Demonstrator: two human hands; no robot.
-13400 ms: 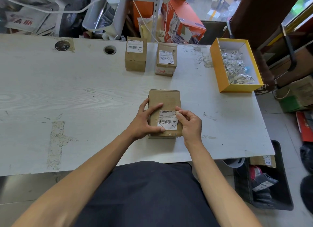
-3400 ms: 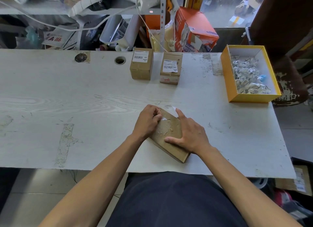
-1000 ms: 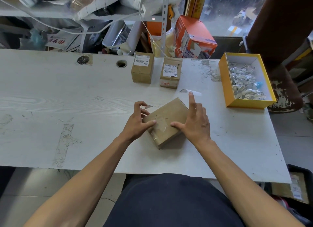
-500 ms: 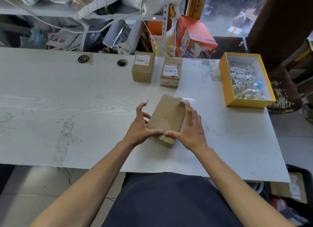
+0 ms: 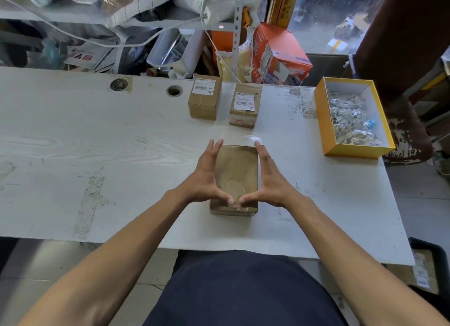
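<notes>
A plain brown cardboard box [image 5: 237, 172] lies flat on the white table [image 5: 97, 143] near its front edge, its top bare with glue marks. My left hand [image 5: 207, 177] lies along its left side with straight fingers. My right hand [image 5: 269, 179] lies along its right side the same way. Both thumbs rest on the near end of the top, almost meeting. A peeled white label scrap [image 5: 253, 138] sticks at my right fingertips.
Two smaller labelled cardboard boxes [image 5: 204, 99] [image 5: 244, 104] stand at the table's back. A yellow open box [image 5: 325, 131] with crumpled label scraps sits at the right edge. An orange carton [image 5: 280, 55] and cluttered shelves lie behind the table. A cable hole [image 5: 174, 91] is at back left.
The box was tilted and askew while the label came off; now it lies square to me, and both hands have straightened along its sides.
</notes>
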